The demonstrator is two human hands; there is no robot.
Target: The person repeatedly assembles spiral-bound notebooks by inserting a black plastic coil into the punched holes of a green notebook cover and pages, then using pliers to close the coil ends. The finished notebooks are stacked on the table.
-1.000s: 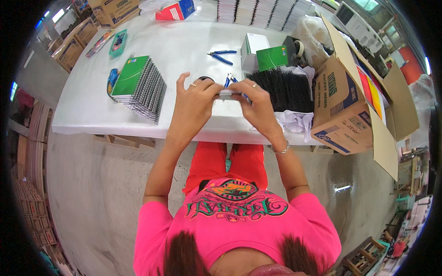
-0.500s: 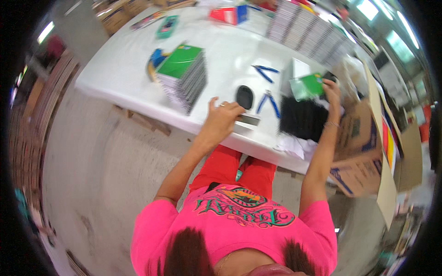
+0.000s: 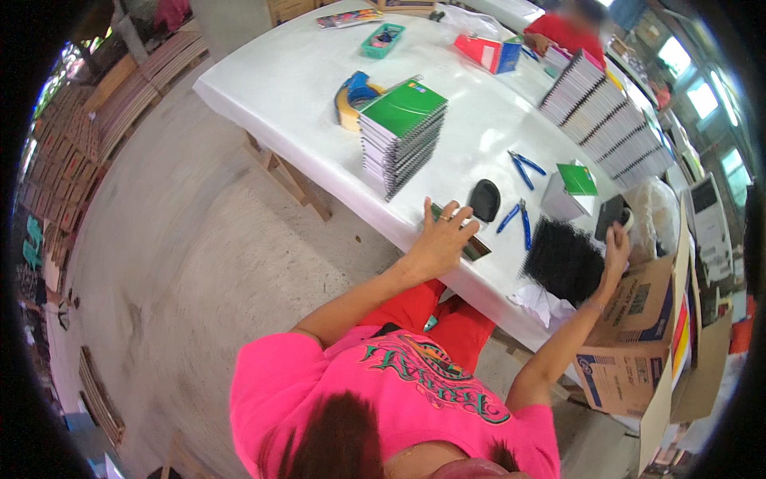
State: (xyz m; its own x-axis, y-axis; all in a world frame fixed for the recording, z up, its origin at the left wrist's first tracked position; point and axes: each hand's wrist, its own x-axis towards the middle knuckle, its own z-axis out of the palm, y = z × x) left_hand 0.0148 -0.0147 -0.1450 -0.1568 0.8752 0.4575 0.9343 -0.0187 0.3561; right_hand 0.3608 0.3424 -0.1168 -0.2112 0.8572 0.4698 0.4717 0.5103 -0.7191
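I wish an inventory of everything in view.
Table: 1, white, centre
Notebook stack: 1, green cover, near edge
Notebook piles: several, whitish, upper right
Tape dispenser: 1, blue, beside stack
Basket: 1, teal, far left
Angled box: 1, red, blue, far side
Pliers: 2, blue, centre right
Oval object: 1, black, beside pliers
Carton: 1, brown, lower right
Coil heap: 1, black, beside carton
Small box: 1, white, above coils
Card: 1, green, on small box
Crumpled paper: some, white, below coils
Plastic bag: 1, clear, behind carton
Roll holder: 1, black, right side
Thin item: 1, dark, near edge
Other person: 1, red top, far side
Left hand: 1, bare, at item
Right hand: 1, bare, right side
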